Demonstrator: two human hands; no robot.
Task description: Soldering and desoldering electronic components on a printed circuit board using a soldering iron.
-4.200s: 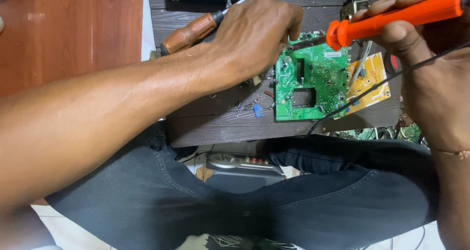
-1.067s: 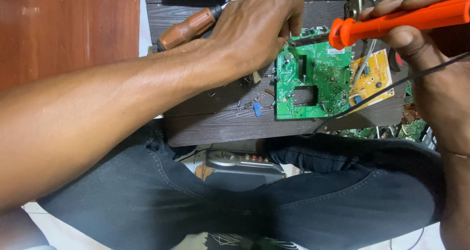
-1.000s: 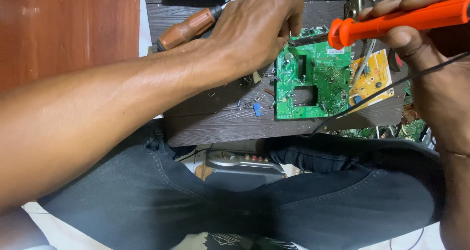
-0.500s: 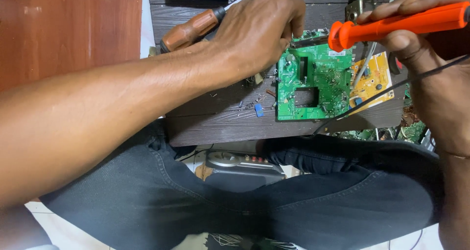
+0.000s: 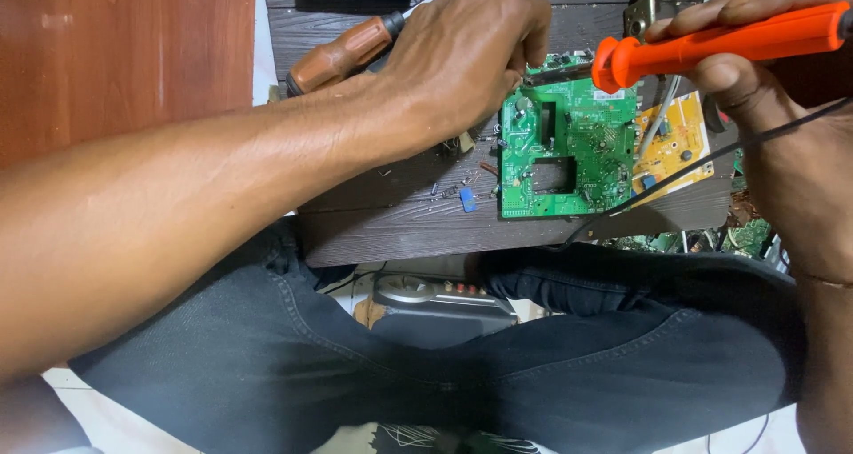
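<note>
Dark board (image 5: 400,219): left hand (image 5: 466,54) hides circuit board (image 5: 569,147) corner.

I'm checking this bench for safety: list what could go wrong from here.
1. The left hand rests at the green board's top edge, close to the orange soldering iron in the right hand; a slip could burn the fingers.
2. The iron's black cord trails across the yellow board; a tug might drag it.
3. Small loose parts by the board could get knocked off the wooden slab.
</note>
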